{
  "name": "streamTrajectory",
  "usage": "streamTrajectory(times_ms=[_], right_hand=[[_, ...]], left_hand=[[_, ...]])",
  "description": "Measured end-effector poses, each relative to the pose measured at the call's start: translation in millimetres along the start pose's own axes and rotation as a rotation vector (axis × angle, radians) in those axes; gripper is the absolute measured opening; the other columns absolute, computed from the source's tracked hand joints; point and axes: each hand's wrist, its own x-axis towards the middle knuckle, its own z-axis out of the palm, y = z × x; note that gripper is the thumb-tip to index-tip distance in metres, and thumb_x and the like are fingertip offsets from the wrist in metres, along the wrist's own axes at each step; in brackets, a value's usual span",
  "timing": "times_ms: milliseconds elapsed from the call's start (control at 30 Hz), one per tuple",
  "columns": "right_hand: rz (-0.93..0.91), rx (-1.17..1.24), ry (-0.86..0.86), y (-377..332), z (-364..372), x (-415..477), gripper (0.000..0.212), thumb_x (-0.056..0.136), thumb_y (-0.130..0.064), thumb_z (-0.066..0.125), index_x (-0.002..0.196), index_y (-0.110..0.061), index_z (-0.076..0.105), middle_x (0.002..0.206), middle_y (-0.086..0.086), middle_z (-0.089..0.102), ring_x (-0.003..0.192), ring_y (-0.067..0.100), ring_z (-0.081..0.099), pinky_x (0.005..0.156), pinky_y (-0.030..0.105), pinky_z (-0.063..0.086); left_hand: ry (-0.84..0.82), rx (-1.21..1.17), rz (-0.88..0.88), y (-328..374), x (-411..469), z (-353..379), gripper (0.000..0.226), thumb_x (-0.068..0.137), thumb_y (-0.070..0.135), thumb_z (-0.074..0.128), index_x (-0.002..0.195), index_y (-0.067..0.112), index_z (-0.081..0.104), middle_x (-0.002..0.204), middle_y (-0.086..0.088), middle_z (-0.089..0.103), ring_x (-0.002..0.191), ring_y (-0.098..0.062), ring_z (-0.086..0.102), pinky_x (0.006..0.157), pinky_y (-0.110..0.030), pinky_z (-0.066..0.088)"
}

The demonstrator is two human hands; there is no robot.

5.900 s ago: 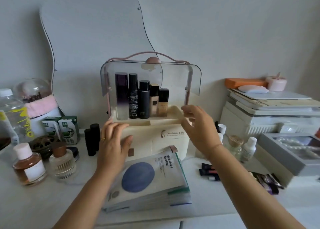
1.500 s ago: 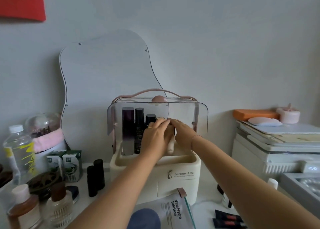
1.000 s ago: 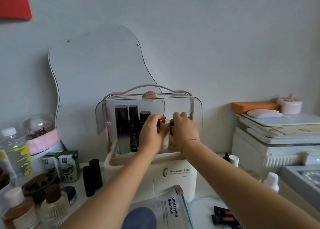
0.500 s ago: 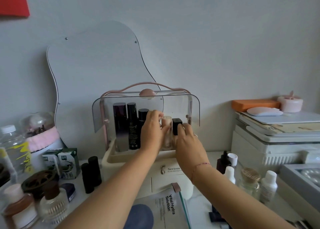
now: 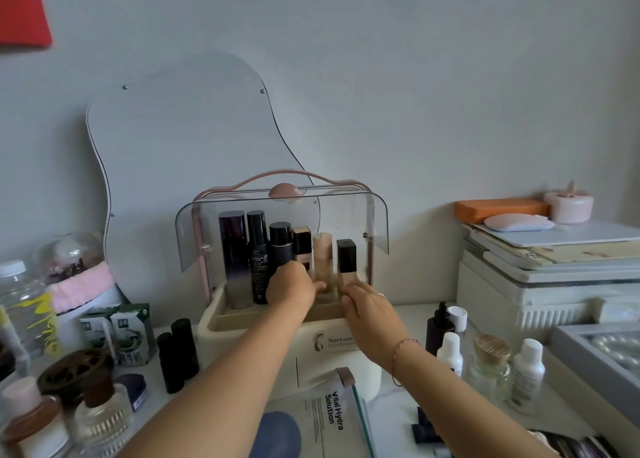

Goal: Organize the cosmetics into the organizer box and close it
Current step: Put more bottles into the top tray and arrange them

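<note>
The cream organizer box [image 5: 221, 322] stands in the middle with its clear lid [image 5: 360, 215] raised under a pink handle. Several bottles stand in a row in its top tray: a dark purple bottle [image 5: 232, 246], two black ones, a gold-capped foundation [image 5: 302, 243], a pink-capped bottle [image 5: 322, 253] and a black-capped foundation [image 5: 346, 260]. My left hand [image 5: 294, 286] reaches into the tray, fingertips touching the foot of the pink-capped bottle. My right hand [image 5: 369, 307] lies at the tray's front edge, just below the black-capped foundation, holding nothing.
A sheet-mask pack [image 5: 325, 419] lies in front of the box. Two black tubes [image 5: 178, 353], perfume bottles [image 5: 100, 419] and a water bottle [image 5: 20, 305] stand left. A dropper bottle [image 5: 439, 329], small white bottles [image 5: 450, 352] and a glass jar [image 5: 490, 364] stand right, before stacked white boxes [image 5: 554, 284]. A mirror [image 5: 180, 167] leans behind.
Both hands have come down from the tops of the pink-capped and black-capped bottles to their feet. The two bottles now stand free in the tray. The right hand has drawn back toward me.
</note>
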Motion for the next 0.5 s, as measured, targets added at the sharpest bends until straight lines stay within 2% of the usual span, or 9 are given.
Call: streamTrajectory(times_ms=[100,233,333,433,500], right_hand=[[0.027,0.003,-0.031,-2.4,-1.6,1.1,0.035,0.100,-0.022,0.028,0.117,-0.012,0.056,0.121,0.005,0.053,0.105,0.023,0.054,0.096,0.040,0.044],[0.028,0.000,-0.050,-3.3,-3.5,3.3,0.033,0.100,-0.020,0.029,0.121,-0.012,0.054,0.122,0.006,0.052,0.106,0.025,0.054,0.095,0.041,0.045],[0.036,0.068,-0.048,-3.3,-6.4,7.2,0.030,0.099,-0.016,0.031,0.118,-0.013,0.054,0.115,0.007,0.052,0.096,0.022,0.055,0.085,0.033,0.047],[0.041,0.097,-0.041,-4.6,-9.1,10.4,0.027,0.098,-0.017,0.033,0.113,-0.014,0.054,0.107,0.004,0.051,0.088,0.017,0.051,0.078,0.028,0.044],[0.062,0.103,-0.052,-7.2,-9.3,12.7,0.027,0.098,-0.018,0.034,0.116,-0.012,0.053,0.112,0.007,0.054,0.092,0.018,0.052,0.085,0.033,0.047]], left_hand=[[0.038,0.056,-0.033,0.4,3.1,2.4,0.030,0.079,0.037,0.071,0.086,0.008,0.068,0.086,-0.005,0.068,0.075,-0.024,0.060,0.058,-0.030,0.040],[0.062,0.070,-0.037,-0.1,4.9,3.4,0.028,0.080,0.035,0.070,0.087,0.008,0.065,0.092,-0.007,0.068,0.086,-0.028,0.064,0.061,-0.030,0.041],[0.013,0.043,-0.020,-2.4,3.2,0.7,0.031,0.082,0.038,0.067,0.086,0.008,0.065,0.090,-0.008,0.069,0.081,-0.026,0.063,0.060,-0.030,0.041],[-0.082,-0.026,0.101,-8.0,-5.2,-12.4,0.041,0.085,0.044,0.061,0.078,0.005,0.070,0.079,-0.010,0.070,0.074,-0.026,0.065,0.061,-0.031,0.045],[-0.090,-0.065,0.230,-16.6,-18.2,-24.3,0.042,0.088,0.044,0.057,0.074,0.007,0.071,0.074,-0.011,0.070,0.072,-0.026,0.065,0.063,-0.033,0.048]])
